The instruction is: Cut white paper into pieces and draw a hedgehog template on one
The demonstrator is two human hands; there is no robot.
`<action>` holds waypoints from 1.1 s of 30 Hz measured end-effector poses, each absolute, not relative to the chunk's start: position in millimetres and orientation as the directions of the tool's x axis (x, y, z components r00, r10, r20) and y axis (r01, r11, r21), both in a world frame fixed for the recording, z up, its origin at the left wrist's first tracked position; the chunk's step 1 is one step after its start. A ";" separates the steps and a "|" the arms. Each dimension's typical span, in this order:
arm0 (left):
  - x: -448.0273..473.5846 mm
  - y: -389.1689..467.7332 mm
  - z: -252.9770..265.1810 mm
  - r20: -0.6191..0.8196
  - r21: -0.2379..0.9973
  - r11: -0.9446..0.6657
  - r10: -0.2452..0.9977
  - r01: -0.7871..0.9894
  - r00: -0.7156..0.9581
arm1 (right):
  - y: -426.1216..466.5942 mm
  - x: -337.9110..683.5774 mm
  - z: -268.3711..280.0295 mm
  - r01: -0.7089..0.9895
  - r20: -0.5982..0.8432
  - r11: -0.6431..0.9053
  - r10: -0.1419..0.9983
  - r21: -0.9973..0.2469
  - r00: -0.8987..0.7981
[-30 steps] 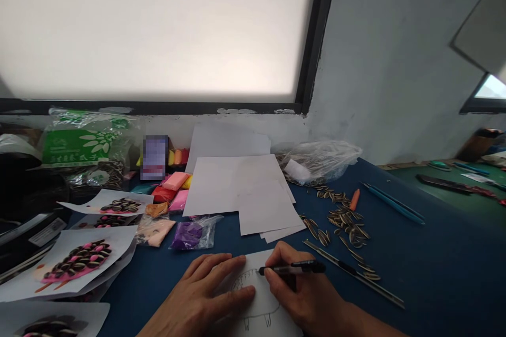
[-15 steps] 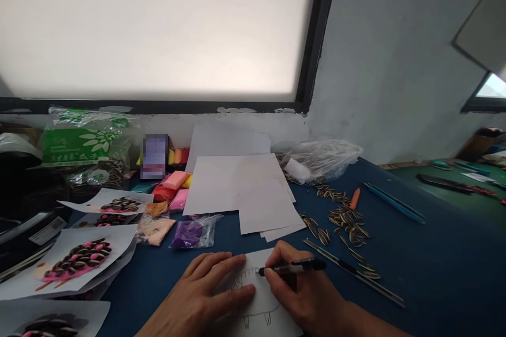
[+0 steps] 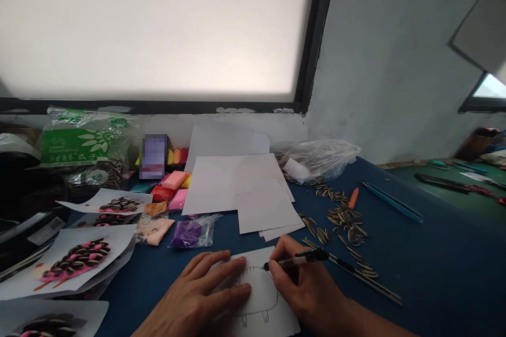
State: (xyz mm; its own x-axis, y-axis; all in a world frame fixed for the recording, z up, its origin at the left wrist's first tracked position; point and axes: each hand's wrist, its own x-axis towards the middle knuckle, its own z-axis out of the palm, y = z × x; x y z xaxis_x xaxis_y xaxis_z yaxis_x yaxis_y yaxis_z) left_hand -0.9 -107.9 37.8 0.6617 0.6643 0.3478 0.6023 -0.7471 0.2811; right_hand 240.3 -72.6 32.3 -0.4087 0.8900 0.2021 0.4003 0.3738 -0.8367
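A black pen is pinched in my right hand, its tip touching a white sheet of paper at the front of the table. On that sheet is a line drawing of a rounded body with two short legs and small scalloped marks along its upper edge. My left hand lies flat with fingers spread, pressing on the sheet's left side and covering part of the drawing.
White sheets lie behind my hands. Wrapped coloured clay and seed-decorated pictures are at left. Loose sunflower seeds, an orange stick, tweezers and a blue pen lie at right.
My right hand has moved the pen tip slightly right and up along the drawing's top edge. My left hand stays nearly in place.
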 end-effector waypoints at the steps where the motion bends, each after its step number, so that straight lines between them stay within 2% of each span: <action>1: -1.1 -108.2 38.6 0.347 0.283 -0.746 0.665 0.602 0.661 | -72.7 240.3 33.1 0.399 0.196 0.369 0.890 -0.840 -0.411; 16: -0.7 -109.1 41.1 0.361 0.317 -0.737 0.676 0.597 0.643 | -74.9 239.8 34.6 0.395 0.152 0.349 0.879 -0.850 -0.451; 33: -1.3 -110.7 38.9 0.369 0.324 -0.741 0.671 0.588 0.643 | -73.0 239.4 31.5 0.406 0.225 0.420 0.866 -0.812 -0.446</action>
State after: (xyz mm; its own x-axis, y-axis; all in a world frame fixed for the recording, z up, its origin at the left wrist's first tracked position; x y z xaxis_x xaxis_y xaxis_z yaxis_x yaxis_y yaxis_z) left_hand -1.3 -110.7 38.9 0.6431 0.6711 0.3688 0.5880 -0.7413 0.3236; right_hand 239.4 -73.0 31.5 -0.4461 0.8662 0.2251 0.4059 0.4199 -0.8118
